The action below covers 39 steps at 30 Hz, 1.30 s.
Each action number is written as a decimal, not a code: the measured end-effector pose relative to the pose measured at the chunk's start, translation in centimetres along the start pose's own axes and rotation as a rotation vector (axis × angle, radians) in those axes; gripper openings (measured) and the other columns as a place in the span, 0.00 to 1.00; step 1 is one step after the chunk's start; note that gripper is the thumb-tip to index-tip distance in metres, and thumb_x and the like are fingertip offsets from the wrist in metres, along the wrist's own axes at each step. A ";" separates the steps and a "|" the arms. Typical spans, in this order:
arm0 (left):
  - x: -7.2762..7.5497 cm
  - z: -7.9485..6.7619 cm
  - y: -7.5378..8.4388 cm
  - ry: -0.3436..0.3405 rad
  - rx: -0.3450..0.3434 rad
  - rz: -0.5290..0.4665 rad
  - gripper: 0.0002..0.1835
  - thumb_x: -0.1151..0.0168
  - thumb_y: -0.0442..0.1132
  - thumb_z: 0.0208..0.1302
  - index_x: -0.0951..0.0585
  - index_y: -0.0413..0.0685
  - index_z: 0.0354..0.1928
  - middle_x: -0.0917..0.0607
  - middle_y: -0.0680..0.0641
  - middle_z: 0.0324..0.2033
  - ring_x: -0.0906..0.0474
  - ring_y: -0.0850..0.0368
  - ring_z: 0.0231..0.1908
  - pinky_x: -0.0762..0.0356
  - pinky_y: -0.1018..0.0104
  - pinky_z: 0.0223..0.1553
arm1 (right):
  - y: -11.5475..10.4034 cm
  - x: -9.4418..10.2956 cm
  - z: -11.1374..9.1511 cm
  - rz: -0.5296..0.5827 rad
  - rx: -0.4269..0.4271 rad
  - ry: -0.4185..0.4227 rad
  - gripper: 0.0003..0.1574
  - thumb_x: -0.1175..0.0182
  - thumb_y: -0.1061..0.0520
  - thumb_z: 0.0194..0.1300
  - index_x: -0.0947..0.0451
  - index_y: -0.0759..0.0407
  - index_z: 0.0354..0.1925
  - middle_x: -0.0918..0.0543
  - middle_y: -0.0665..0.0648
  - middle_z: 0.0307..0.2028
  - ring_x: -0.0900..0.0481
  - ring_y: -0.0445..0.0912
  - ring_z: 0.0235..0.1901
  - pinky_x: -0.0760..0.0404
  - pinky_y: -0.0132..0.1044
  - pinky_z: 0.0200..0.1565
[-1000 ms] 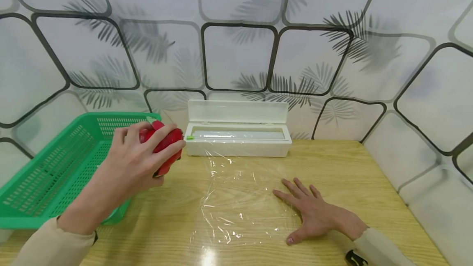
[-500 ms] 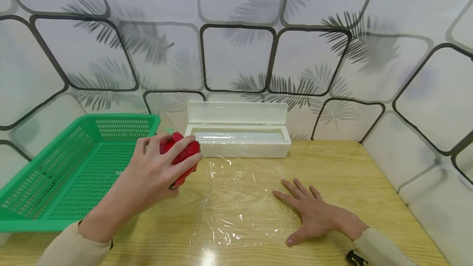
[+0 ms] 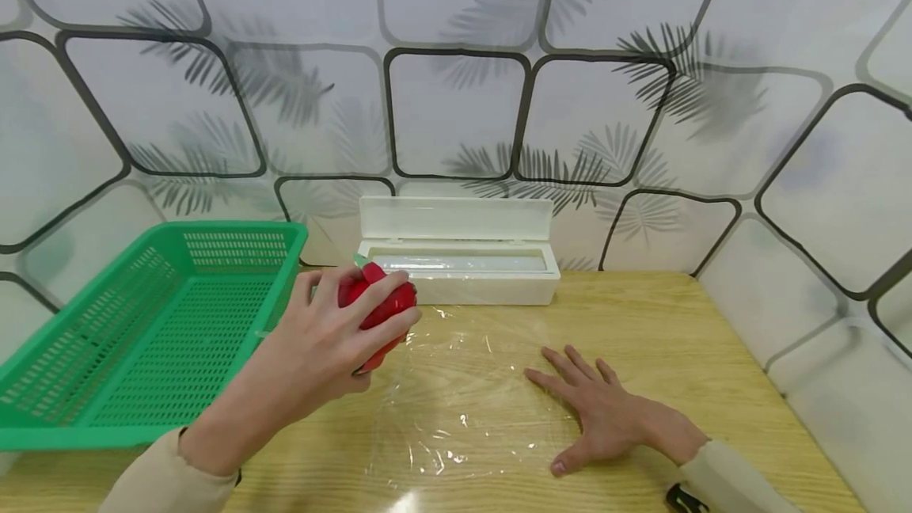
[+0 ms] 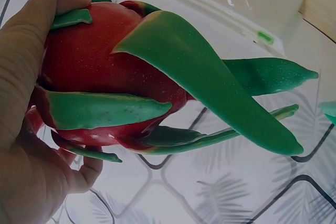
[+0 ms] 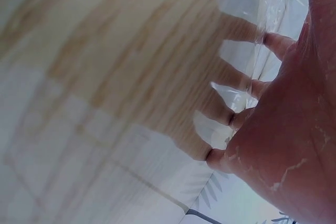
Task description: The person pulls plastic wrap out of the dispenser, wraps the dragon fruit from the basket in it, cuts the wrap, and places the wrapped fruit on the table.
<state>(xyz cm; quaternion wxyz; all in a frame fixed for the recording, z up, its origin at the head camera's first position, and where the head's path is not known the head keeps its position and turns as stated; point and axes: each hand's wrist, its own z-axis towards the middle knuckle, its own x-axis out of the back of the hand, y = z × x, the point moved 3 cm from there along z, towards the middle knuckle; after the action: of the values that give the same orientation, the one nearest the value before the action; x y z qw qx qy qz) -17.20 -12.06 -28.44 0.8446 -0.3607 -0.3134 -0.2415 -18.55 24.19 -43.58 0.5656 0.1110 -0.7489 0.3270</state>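
My left hand (image 3: 342,339) grips a dragon fruit (image 4: 105,72), red with long green scales, and holds it up over the left part of the plastic wrap. Thumb and fingers curl round its body in the left wrist view. A sheet of clear plastic wrap (image 3: 463,386) lies across the wooden table, running toward me from a white wrap dispenser (image 3: 492,290) with its lid raised. My right hand (image 3: 606,410) rests with spread, straight fingers at the right side of the sheet. In the right wrist view, its fingertips (image 5: 218,160) touch the table and the film.
A green plastic basket (image 3: 285,291) with slotted walls stands at the left of the wooden table (image 3: 712,370). Behind the dispenser rises a wall (image 3: 456,117) with a leaf and line pattern. The same patterned wall closes in the right side.
My left hand has carried the dragon fruit rightward and down, away from the basket and in front of the dispenser's left end. The right hand has stayed in place.
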 end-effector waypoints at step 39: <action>-5.1 3.1 4.2 -0.046 0.008 -0.147 0.46 0.19 0.59 0.35 0.23 0.67 0.63 0.21 0.46 0.59 0.26 0.40 0.56 0.26 0.44 0.49 | 0.0 0.0 0.1 -0.004 -0.023 -0.002 0.72 0.32 0.18 0.46 0.47 0.41 0.81 0.52 0.64 0.81 0.58 0.76 0.78 0.53 0.85 0.63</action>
<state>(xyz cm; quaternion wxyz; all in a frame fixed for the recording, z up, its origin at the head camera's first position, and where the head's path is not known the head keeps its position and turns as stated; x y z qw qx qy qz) -19.14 -6.10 -32.27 0.8186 -0.3387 -0.3595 -0.2931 -18.63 24.06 -43.60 0.5667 0.1065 -0.7531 0.3169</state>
